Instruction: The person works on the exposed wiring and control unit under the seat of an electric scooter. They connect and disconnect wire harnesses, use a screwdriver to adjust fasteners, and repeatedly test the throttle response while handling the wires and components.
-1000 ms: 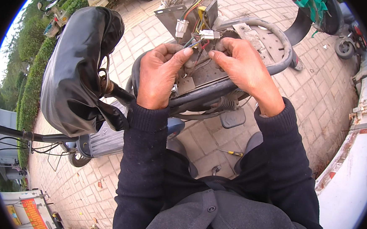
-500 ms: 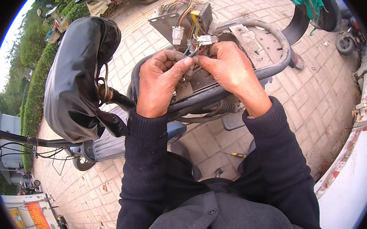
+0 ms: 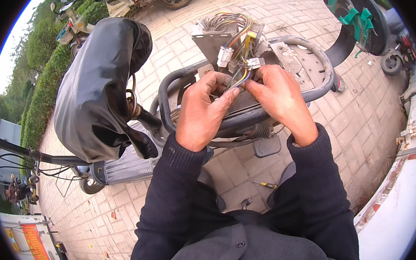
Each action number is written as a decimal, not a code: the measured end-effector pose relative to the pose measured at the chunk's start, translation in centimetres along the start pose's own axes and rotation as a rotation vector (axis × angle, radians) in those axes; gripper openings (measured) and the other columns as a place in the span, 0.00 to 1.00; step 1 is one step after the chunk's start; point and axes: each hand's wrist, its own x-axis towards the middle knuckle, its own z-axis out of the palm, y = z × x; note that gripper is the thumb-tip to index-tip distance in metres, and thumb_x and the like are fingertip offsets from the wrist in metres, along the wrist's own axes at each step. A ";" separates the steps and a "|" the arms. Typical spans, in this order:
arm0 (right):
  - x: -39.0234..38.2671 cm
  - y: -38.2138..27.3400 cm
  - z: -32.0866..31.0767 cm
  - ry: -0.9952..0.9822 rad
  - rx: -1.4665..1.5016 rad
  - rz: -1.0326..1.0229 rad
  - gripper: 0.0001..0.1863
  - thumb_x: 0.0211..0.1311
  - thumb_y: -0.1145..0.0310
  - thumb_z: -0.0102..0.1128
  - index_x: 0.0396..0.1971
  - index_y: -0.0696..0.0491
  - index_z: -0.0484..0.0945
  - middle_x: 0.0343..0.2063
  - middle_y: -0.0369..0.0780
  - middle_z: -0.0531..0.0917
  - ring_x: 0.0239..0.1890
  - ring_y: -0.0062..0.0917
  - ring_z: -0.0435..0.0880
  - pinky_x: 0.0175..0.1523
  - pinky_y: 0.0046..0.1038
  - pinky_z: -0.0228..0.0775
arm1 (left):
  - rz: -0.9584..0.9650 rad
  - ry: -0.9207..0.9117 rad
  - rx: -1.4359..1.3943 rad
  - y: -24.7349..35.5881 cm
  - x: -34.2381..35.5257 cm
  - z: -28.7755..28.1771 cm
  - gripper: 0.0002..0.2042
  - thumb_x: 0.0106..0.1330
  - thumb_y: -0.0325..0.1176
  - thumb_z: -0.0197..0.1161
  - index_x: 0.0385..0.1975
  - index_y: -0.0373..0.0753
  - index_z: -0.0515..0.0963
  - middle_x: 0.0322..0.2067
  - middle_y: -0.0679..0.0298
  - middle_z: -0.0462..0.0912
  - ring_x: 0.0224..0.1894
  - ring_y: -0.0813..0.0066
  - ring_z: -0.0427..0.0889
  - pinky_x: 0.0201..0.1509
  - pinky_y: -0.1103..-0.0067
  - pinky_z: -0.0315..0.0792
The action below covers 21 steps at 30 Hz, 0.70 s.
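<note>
My left hand [image 3: 200, 109] is closed, thumb against forefinger, on a bundle of thin coloured wires [image 3: 242, 78]. Close beside it, my right hand [image 3: 284, 97] pinches the same wires just below a white plug connector [image 3: 254, 63]. The tips of its fingers are partly hidden. A second white connector [image 3: 225, 56] hangs from the wires above my left hand. The wires run up to a grey metal box [image 3: 211, 45] with a coil of cable on top. All this sits within the black tubular rear frame [image 3: 322, 61] of an electric scooter.
A black covered seat [image 3: 101, 85] stands tilted up at left, above the ribbed footboard [image 3: 127, 165]. On the brick paving [image 3: 233, 177] lie a yellow-handled screwdriver [image 3: 267, 184] and a small metal tool [image 3: 246, 202]. A white panel [image 3: 388, 227] borders the right side.
The whole view has shifted, so the scooter, box and hands appear lower and farther right. Both hands stay on the wires, with the fingertips a little farther apart.
</note>
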 end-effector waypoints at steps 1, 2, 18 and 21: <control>-0.4 0.0 -1.1 -0.010 -0.008 -0.076 0.18 0.60 0.58 0.66 0.27 0.61 0.81 0.26 0.51 0.83 0.36 0.51 0.83 0.40 0.48 0.71 | 0.025 0.033 0.071 0.1 -0.2 0.4 0.08 0.66 0.26 0.69 0.41 0.31 0.80 0.27 0.61 0.83 0.28 0.74 0.80 0.36 0.76 0.74; -0.9 -0.1 -2.5 -0.040 -0.025 -0.126 0.17 0.60 0.59 0.66 0.28 0.61 0.81 0.26 0.50 0.83 0.35 0.51 0.82 0.39 0.48 0.71 | 0.077 0.062 0.164 0.2 -0.5 0.7 0.08 0.65 0.26 0.68 0.41 0.32 0.80 0.29 0.57 0.84 0.30 0.66 0.82 0.37 0.73 0.75; 0.9 -3.3 -4.6 0.256 -0.505 -0.821 0.18 0.45 0.70 0.75 0.40 0.49 0.83 0.59 0.41 0.78 0.68 0.43 0.71 0.67 0.43 0.66 | 0.358 0.162 0.552 -0.1 -1.7 2.2 0.10 0.60 0.24 0.69 0.42 0.36 0.81 0.35 0.55 0.84 0.40 0.52 0.83 0.43 0.64 0.77; 1.9 -2.8 -3.6 0.251 -0.529 -0.853 0.18 0.45 0.70 0.75 0.40 0.48 0.83 0.60 0.42 0.78 0.68 0.43 0.70 0.68 0.43 0.66 | 0.359 0.152 0.604 0.2 -2.0 2.3 0.11 0.60 0.23 0.69 0.42 0.35 0.81 0.35 0.54 0.83 0.40 0.52 0.82 0.43 0.64 0.76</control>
